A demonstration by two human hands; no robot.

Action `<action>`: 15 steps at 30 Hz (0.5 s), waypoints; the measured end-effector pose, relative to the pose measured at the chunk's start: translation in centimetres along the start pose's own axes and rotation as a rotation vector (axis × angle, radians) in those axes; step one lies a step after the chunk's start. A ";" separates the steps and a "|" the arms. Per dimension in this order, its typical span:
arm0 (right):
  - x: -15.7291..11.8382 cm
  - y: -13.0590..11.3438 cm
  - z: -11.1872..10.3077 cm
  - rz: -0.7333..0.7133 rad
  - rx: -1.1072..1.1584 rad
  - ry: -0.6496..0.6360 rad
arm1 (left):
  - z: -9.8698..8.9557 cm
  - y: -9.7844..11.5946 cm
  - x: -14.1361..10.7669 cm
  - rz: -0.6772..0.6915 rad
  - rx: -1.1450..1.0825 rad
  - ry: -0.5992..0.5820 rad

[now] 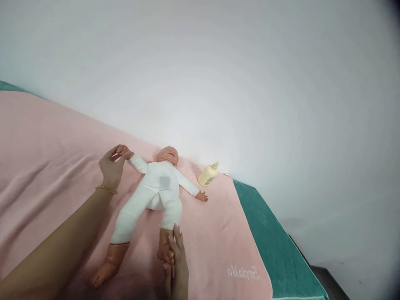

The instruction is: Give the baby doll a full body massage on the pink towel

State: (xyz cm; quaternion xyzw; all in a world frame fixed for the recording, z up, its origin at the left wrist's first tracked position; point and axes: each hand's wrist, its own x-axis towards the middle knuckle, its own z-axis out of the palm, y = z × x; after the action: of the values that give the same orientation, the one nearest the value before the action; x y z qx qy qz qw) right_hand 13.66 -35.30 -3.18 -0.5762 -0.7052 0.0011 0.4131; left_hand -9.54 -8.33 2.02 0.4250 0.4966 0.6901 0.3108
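Note:
A baby doll in a white suit lies on its back on a pink blanket, arms and legs spread. With thumb and fingers, my left hand holds the doll's hand at the left; a gold bracelet circles that wrist. At the lower middle my right hand is around the side of the doll's foot, with fingers reaching up along the ankle. The doll's other foot is bare and untouched. Its other arm stretches out to the right.
A pale yellow pump bottle lies tilted on the blanket beside the doll, near the white wall. Green covering shows along the right edge. Something dark is low at the right, beyond the edge.

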 end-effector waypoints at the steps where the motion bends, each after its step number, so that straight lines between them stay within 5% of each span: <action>1: 0.7 0.0 -0.2 0.002 0.012 0.004 | 0.1 0.4 -0.2 0.018 -0.011 -0.020; 9: 6.1 -1.2 -1.5 0.049 0.108 -0.004 | 0.8 2.6 -2.4 0.189 0.095 -0.407; 15: 9.8 -1.9 -1.0 0.083 0.192 -0.006 | 1.4 1.8 -2.7 0.526 0.276 -0.805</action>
State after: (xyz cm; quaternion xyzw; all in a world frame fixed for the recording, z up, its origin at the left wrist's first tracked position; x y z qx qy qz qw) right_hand 12.75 -28.45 4.12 -0.5626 -0.6787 0.0873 0.4640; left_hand -7.12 -10.64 3.14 0.8055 0.3003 0.4542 0.2340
